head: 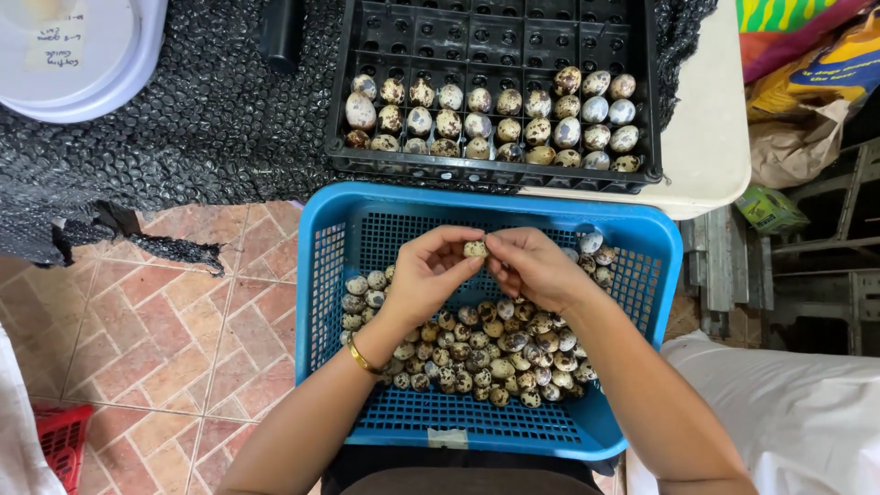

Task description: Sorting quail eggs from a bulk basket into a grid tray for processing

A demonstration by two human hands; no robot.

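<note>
A single speckled quail egg point(475, 248) sits pinched between the fingertips of the left hand point(431, 271) and the right hand point(530, 266), both closed on it above the blue basket point(330, 275). Below them a heap of loose eggs point(486, 353) covers the basket's middle (plenty left, by the look of it). Beyond the basket's far edge, the black tray point(500, 37) has its near rows filled with eggs point(495, 124); its far rows stand empty.

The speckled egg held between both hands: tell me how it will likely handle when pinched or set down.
The speckled egg is pinched by fingertips of the left hand and right hand; being small and thin-shelled, it probably cracks under a hard squeeze. Its rounded shape would likely roll on a flat surface, so the black tray cells probably steady it.
</note>
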